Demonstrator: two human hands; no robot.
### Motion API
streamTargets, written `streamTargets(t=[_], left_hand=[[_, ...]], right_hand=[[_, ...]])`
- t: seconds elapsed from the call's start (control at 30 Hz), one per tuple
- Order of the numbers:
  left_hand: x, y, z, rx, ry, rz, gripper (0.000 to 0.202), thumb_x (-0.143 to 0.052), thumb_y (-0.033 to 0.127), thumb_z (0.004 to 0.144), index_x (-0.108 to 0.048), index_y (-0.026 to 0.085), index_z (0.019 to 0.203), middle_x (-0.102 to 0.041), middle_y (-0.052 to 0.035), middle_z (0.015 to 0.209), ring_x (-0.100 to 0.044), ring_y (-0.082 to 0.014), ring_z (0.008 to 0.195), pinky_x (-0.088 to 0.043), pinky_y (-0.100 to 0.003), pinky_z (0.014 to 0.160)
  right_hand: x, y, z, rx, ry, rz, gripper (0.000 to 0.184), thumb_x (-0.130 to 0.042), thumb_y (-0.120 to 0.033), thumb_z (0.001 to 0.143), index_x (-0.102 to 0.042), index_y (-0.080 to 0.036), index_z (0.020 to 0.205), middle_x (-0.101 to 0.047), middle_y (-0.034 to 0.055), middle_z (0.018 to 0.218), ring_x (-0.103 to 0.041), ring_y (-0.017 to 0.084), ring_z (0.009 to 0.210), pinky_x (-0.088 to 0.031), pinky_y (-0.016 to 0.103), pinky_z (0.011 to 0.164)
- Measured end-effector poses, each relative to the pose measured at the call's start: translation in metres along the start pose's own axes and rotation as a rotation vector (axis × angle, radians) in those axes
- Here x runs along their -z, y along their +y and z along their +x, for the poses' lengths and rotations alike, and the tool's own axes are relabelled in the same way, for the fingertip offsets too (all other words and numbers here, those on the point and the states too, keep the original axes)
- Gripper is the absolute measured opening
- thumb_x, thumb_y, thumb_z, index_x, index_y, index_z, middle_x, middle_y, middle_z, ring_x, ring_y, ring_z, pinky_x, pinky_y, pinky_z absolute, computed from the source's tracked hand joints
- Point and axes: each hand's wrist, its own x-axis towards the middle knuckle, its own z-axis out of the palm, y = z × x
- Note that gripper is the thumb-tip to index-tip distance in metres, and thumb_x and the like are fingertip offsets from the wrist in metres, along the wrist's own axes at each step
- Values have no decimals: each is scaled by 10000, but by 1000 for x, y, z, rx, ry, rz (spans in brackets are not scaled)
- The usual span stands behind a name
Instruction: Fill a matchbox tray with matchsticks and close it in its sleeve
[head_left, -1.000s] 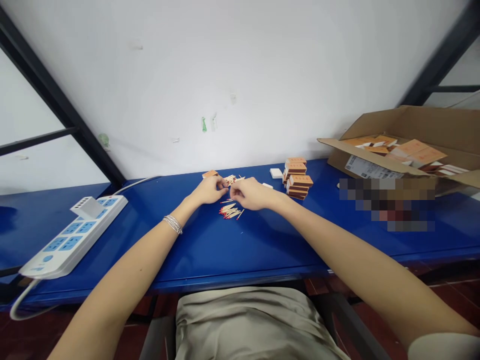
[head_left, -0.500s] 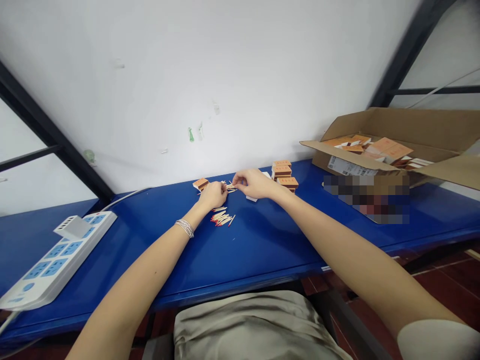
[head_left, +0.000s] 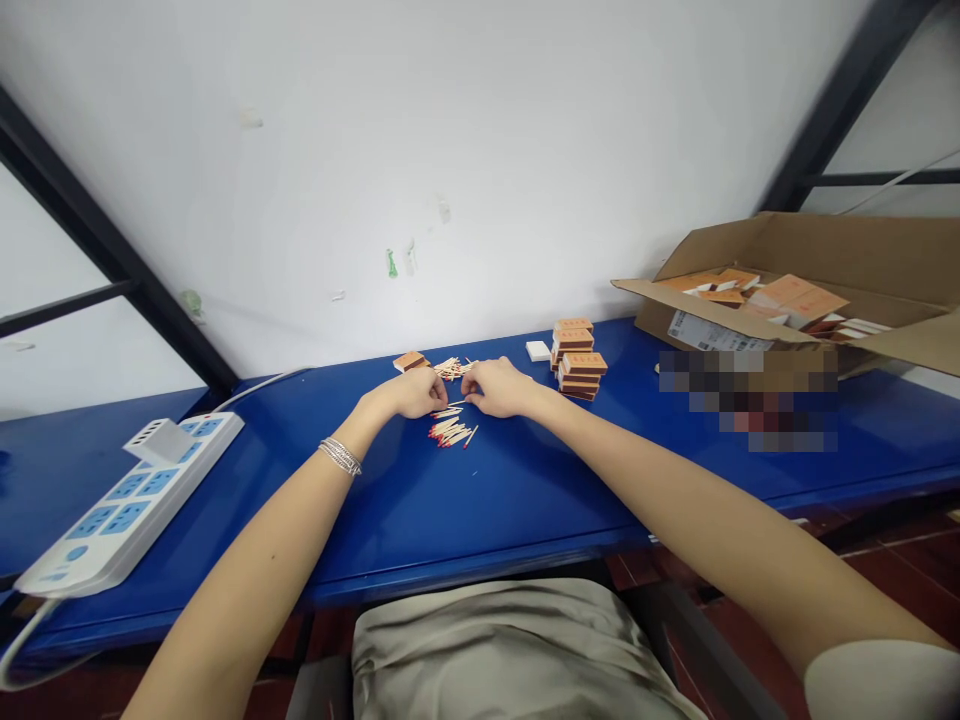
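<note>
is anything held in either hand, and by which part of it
It can't be told: the left hand and right hand are close to loose matchsticks, too small to show whether either grip has one.

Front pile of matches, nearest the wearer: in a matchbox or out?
Out: those matches lie loose on the blue table, their sticks exposed.
</note>
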Motion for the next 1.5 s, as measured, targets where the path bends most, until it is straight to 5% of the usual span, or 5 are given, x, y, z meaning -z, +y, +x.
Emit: streamTargets(t=[0.43, 0.63, 0.8, 1.07, 1.5], left_hand=[[10, -2, -7, -4, -126, 14, 176, -571, 231, 695, -731, 204, 766, -719, -21, 779, -590, -136, 663, -411, -219, 579], [7, -16, -1, 61, 41, 151, 206, -541, 282, 764, -681, 174, 870, -684, -72, 832, -589, -164, 696, -420, -255, 612], [-4, -18, 3, -28, 275, 187, 286, -569, 227, 759, -613, 151, 1031, -653, -95, 899, -596, -211, 845, -441, -303, 753], [-12, -16, 8, -56, 327, 240, 288, -569, 277, 784, -618, 171, 1047, -632, -94, 908, -563, -245, 973, -430, -350, 855], [-6, -10, 2, -2, 309, 255, 278, -562, 274, 804, -627, 161, 1050, -639, -102, 1000, -573, -226, 953, -449, -333, 837]], right_hand=[[-9, -5, 1, 22, -2, 7, 183, -501, -112, 787, -669, -182, 808, -713, 57, 899, -625, 208, 902, -357, 316, 827], [-13, -8, 2, 80, 15, 57, 211, -504, -82, 770, -682, -174, 833, -713, 53, 892, -622, 182, 860, -381, 274, 795], [-9, -12, -1, 158, -58, 150, 258, -510, -66, 745, -704, -176, 874, -716, 30, 837, -619, 144, 765, -397, 229, 721], [12, 13, 2, -174, 166, -127, 255, -501, -121, 783, -710, -162, 924, -709, 110, 988, -619, 244, 962, -348, 362, 878], [0, 22, 24, -367, 62, -169, 248, -540, -167, 767, -706, -142, 950, -712, 130, 1006, -626, 255, 973, -382, 362, 867]])
